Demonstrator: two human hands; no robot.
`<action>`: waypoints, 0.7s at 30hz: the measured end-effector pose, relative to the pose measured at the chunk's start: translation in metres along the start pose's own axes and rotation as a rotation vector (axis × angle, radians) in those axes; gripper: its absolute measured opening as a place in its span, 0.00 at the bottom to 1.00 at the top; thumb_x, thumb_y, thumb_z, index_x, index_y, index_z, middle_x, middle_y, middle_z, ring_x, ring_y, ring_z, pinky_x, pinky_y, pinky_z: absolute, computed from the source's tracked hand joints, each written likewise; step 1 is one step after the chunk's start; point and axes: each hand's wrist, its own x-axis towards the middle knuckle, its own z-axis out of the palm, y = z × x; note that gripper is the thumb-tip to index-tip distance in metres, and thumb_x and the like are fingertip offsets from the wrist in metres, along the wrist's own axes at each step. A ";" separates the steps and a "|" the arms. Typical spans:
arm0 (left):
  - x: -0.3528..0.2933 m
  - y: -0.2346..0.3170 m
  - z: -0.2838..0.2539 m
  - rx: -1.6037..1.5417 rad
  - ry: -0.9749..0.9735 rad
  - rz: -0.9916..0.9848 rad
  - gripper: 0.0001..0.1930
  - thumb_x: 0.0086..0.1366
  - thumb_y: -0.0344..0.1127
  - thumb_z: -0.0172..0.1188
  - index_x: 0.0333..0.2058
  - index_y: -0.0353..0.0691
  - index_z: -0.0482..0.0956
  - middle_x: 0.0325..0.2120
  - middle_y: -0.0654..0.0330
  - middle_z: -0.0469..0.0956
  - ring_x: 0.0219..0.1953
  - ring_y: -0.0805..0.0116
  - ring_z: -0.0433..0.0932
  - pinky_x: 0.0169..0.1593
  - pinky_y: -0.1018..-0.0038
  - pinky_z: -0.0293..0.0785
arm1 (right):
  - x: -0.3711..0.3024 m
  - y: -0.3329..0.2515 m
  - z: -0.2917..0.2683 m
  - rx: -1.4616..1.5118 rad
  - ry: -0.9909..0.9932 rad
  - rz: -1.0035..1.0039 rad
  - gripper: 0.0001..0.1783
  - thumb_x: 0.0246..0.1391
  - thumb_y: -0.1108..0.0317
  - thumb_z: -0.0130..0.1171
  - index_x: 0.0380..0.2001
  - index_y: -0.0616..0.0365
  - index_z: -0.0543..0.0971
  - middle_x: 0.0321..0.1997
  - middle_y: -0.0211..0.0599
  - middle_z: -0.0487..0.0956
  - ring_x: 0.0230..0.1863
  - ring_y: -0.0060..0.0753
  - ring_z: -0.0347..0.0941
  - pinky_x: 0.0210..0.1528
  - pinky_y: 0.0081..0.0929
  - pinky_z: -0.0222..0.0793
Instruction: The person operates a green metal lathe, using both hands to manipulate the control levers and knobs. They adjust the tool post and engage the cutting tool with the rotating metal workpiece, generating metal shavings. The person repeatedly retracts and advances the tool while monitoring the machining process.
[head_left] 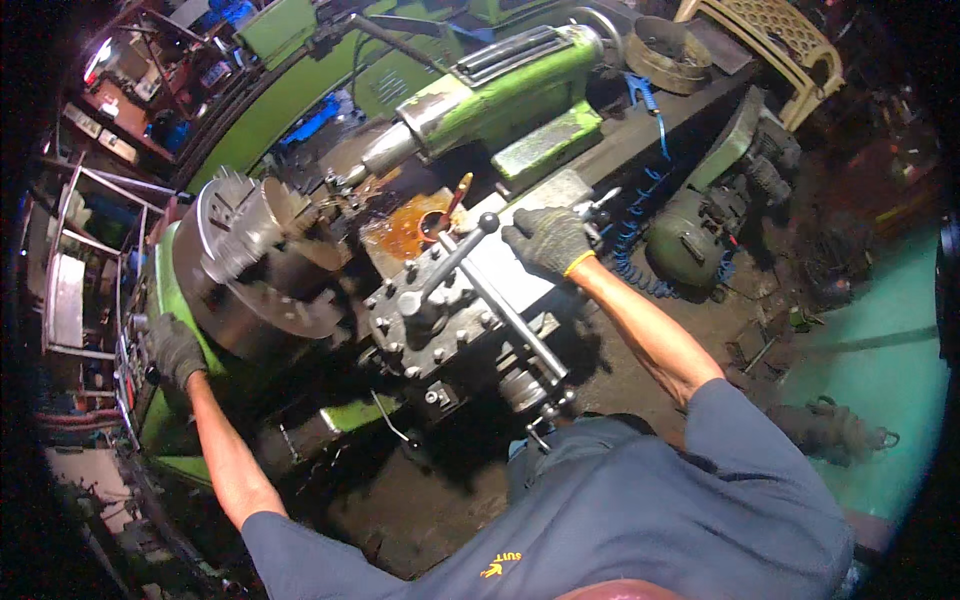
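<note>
The grey-gloved right hand (549, 241) is half-curled at upper centre, the grey-gloved left hand (174, 349) outstretched at left, its openness and both holds indiscernible.

The big round grey metal chuck (255, 262) is a blur — its edges look smeared. The dark grey gloved left hand (175, 352) sits in shadow, and you can't tell what it touches. The dark grey gloved right hand (548, 242) hides its own palm. The top edge cuts off the tan plastic chair (823, 58). Bits inside the round brown metal tub (664, 78) — too small to name.
</note>
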 end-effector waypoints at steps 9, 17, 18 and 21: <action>-0.006 0.040 -0.012 -0.107 0.061 0.014 0.12 0.63 0.40 0.55 0.42 0.47 0.82 0.40 0.51 0.82 0.45 0.46 0.77 0.50 0.55 0.72 | -0.009 0.006 -0.011 -0.082 0.030 0.004 0.23 0.61 0.46 0.50 0.35 0.55 0.80 0.30 0.49 0.83 0.34 0.58 0.80 0.41 0.56 0.71; 0.001 0.048 -0.006 -0.093 -0.050 -0.036 0.13 0.64 0.41 0.55 0.43 0.47 0.83 0.42 0.52 0.81 0.45 0.47 0.77 0.52 0.55 0.71 | -0.012 0.008 -0.011 -0.084 0.061 0.015 0.22 0.61 0.46 0.51 0.33 0.54 0.80 0.29 0.48 0.83 0.34 0.57 0.80 0.40 0.54 0.71; -0.001 0.041 -0.002 -0.108 -0.017 -0.022 0.13 0.63 0.41 0.55 0.43 0.47 0.83 0.42 0.52 0.81 0.46 0.47 0.77 0.52 0.56 0.71 | -0.012 0.006 -0.011 -0.082 0.058 0.006 0.22 0.61 0.46 0.51 0.33 0.54 0.80 0.29 0.48 0.83 0.34 0.57 0.80 0.40 0.54 0.71; -0.006 0.030 0.005 -0.169 0.079 0.019 0.14 0.63 0.42 0.55 0.43 0.47 0.83 0.42 0.51 0.82 0.46 0.47 0.76 0.53 0.56 0.71 | -0.011 0.004 -0.011 -0.069 0.057 -0.011 0.22 0.61 0.46 0.51 0.33 0.55 0.80 0.29 0.48 0.83 0.33 0.57 0.80 0.40 0.54 0.71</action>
